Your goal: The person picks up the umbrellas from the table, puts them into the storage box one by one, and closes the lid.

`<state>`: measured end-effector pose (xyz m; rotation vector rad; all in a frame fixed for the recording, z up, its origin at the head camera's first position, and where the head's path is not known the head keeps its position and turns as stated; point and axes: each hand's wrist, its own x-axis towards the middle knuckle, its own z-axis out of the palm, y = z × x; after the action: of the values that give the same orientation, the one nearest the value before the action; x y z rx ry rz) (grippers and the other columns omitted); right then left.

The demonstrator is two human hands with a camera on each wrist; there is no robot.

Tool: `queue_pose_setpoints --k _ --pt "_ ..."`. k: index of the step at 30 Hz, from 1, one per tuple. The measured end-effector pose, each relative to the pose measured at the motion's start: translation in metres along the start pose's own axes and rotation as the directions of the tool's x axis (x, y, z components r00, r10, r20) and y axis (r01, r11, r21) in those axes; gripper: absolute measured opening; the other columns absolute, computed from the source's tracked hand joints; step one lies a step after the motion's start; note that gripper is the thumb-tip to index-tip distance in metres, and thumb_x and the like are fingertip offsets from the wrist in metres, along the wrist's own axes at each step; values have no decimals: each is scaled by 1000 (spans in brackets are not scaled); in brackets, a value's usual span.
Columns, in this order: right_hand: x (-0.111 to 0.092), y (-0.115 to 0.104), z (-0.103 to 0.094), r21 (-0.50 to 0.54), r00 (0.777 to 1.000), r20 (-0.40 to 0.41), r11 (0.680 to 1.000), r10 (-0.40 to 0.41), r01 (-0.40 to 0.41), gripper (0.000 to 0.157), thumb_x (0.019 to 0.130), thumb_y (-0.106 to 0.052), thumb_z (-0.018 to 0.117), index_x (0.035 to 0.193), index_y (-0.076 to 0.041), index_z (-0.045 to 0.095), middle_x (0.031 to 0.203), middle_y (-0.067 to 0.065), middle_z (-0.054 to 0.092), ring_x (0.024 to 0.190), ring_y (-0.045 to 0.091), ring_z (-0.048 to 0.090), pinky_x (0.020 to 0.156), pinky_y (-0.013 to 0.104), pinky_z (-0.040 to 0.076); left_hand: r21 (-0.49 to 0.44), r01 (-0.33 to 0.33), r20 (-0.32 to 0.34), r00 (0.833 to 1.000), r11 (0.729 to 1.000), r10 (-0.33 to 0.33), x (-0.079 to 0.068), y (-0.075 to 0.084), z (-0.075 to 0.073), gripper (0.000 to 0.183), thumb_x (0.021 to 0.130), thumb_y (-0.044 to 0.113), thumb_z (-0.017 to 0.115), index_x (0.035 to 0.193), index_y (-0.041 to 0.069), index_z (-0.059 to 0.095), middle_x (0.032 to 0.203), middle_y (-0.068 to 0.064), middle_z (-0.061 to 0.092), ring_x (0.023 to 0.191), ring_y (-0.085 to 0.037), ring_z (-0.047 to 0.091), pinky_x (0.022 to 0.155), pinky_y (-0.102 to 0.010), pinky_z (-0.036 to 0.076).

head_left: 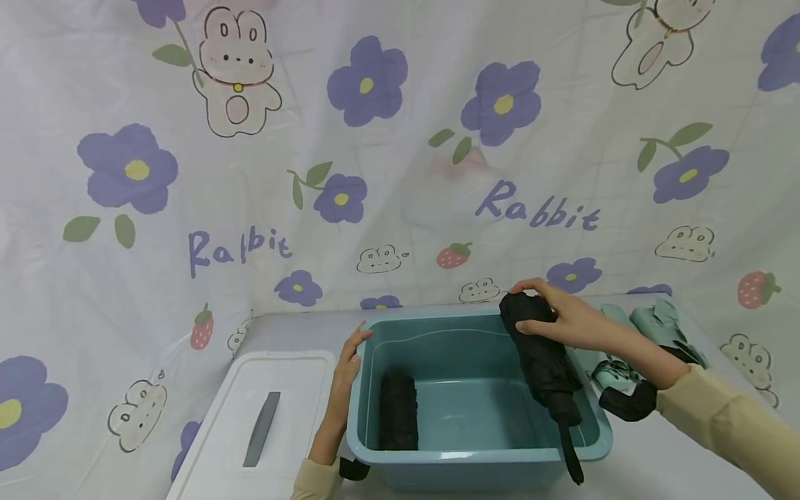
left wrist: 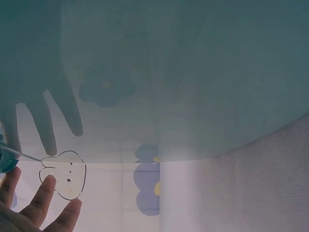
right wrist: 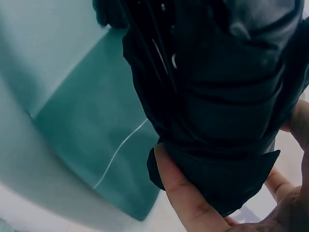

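Observation:
A teal plastic bin (head_left: 462, 455) stands on the table. My right hand (head_left: 571, 319) grips a folded black umbrella (head_left: 539, 357) by its wide end, over the bin's right side. The umbrella is tilted, and its strap hangs over the near rim. In the right wrist view, fingers and thumb wrap the dark fabric of the umbrella (right wrist: 222, 106). Inside the bin, a second black folded umbrella (head_left: 398, 411) lies along the left wall. My left hand (head_left: 345, 378) rests against the bin's left outer side, fingers extended towards the rim; the left wrist view shows its fingers spread.
A white lid (head_left: 290, 410) with a grey handle lies left of the bin. To the right, pale green folded things (head_left: 662, 326), perhaps umbrellas, lie beyond my right forearm. A curtain (head_left: 412, 160) printed with flowers and rabbits hangs behind the table.

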<state>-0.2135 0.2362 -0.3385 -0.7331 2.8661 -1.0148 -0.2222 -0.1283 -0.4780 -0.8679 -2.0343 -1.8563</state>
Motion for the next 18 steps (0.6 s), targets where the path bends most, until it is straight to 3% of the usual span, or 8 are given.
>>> queue_pose_setpoints --k 4,12,18 --pt "6 -2 3 -18 1000 14 1000 4 -4 49 88 -28 62 130 -13 41 130 22 47 103 34 54 76 45 45 6 -4 2 1000 1000 4 1 -2 0 42 97 1 23 135 -9 34 150 -25 18 138 -43 13 102 -67 16" --pt "15 -6 14 6 998 58 1000 -11 11 49 87 -31 62 129 -15 42 130 23 45 101 34 53 75 45 45 19 -4 -1 1000 1000 4 0 -1 1 41 97 2 23 134 -11 34 148 -30 17 138 -44 14 101 -68 15" --pt "24 -7 26 4 997 82 1000 -8 8 50 86 -31 62 129 -15 42 125 22 48 97 31 50 71 37 43 1 7 -3 1000 1000 -7 -1 -5 -1 41 97 1 23 136 -8 34 150 -24 18 140 -40 13 104 -66 13"
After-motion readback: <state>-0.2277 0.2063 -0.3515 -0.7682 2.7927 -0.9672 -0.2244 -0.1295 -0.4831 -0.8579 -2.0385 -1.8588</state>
